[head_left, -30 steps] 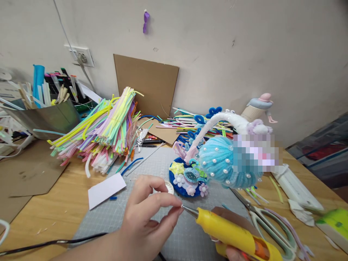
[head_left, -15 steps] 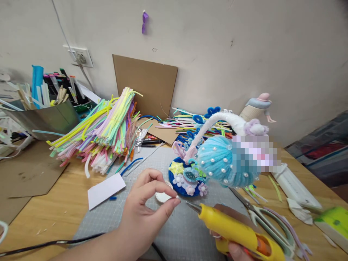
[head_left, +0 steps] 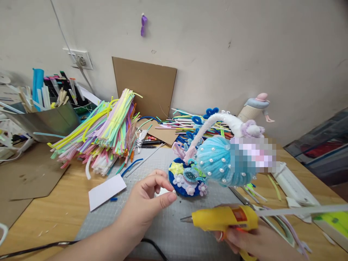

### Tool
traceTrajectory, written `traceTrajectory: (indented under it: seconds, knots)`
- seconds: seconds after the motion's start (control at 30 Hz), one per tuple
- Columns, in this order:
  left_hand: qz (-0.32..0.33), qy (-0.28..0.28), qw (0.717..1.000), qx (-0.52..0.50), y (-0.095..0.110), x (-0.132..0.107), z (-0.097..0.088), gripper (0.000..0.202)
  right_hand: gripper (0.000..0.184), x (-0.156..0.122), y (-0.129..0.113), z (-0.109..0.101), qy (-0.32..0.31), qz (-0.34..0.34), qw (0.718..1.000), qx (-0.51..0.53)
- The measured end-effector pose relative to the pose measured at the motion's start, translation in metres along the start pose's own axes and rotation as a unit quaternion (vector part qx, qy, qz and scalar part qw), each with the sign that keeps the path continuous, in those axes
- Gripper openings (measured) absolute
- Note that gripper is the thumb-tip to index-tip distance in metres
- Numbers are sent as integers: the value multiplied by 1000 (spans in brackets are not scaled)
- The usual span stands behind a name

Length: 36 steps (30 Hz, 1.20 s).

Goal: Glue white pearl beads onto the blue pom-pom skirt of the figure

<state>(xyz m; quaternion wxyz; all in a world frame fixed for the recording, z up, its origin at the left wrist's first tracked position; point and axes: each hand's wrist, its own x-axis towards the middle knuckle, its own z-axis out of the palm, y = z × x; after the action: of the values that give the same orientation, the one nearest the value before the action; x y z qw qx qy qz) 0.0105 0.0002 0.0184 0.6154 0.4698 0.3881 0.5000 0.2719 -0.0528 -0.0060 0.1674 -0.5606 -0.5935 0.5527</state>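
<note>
Between thumb and forefinger, my left hand (head_left: 152, 195) pinches a small white pearl bead (head_left: 174, 192). My right hand (head_left: 247, 237) is wrapped round the grip of a yellow glue gun (head_left: 214, 218), its metal tip pointing left, a little below and right of the bead. A pale glue stick (head_left: 301, 210) juts from the gun's back end. Just beyond both hands stands a fuzzy craft piece: a dark blue base (head_left: 174, 177) with small flowers and a yellow star, a curved white stem (head_left: 214, 117), and a blue yarn ball (head_left: 214, 159) dotted with pearls. A white dish is partly hidden behind my left fingers.
Bundled pipe cleaners (head_left: 108, 134) lie at the left behind a white card (head_left: 107, 192). Scissors (head_left: 280, 224) rest partly behind my right hand. A metal tin (head_left: 46, 123) stands far left. A black cord (head_left: 152, 244) crosses the grey cutting mat (head_left: 95, 228).
The glue gun has swung from slanting down to the right to nearly level, and its tip has dropped lower. My left hand still pinches the bead, shifted slightly left.
</note>
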Motion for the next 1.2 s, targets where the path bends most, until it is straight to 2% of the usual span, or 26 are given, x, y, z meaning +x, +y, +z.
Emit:
traceTrajectory:
  seconds: [0.13,0.27,0.33,0.43,0.53,0.6,0.67,0.73,0.8,0.83,0.87,0.9,0.93,0.97,1.03,1.07,1.2]
  knots:
    - [4,-4,1000,-19,1,2,-2,16,67,4,4,0,-37,45,994,94]
    - [-2,1,1000,-26,0,3,-5,16,50,1,6,8,-26,87,971,219]
    - [-1,3,1000,-27,-1,4,-6,17,46,-1,10,10,-8,121,966,227]
    - [0,9,1000,-28,-1,4,-7,18,49,-1,18,9,11,147,980,133]
    - [-6,13,999,-34,-1,4,-6,20,54,0,21,2,26,95,995,-34]
    - [-6,19,999,-35,-1,4,-5,21,53,-1,17,-6,51,64,985,-150]
    - [-4,24,999,-32,-1,3,-4,23,49,-5,9,-13,91,56,969,-221]
    - [1,26,999,-24,0,4,-3,22,43,-10,-5,-17,170,36,961,-213]
    - [14,31,999,-7,2,4,-1,21,35,-13,-24,-19,310,-25,941,-133]
    - [24,35,999,3,3,5,-1,21,29,-13,-35,-18,389,-68,916,-72]
    - [35,40,999,11,5,6,0,20,25,-11,-45,-16,457,-132,880,-9]
    - [47,43,998,17,8,7,1,19,37,-8,-56,-14,475,-243,844,50]
    - [59,42,997,23,11,8,2,18,58,-5,-65,-11,456,-332,822,72]
    - [69,38,997,25,14,10,3,17,76,0,-74,-8,426,-373,821,75]
    - [90,29,995,21,22,12,6,15,99,9,-88,-2,388,-391,833,61]
    - [101,25,994,16,27,13,7,14,105,13,-94,2,376,-375,846,58]
    - [145,18,989,3,41,19,13,12,111,20,-109,10,357,-312,875,97]
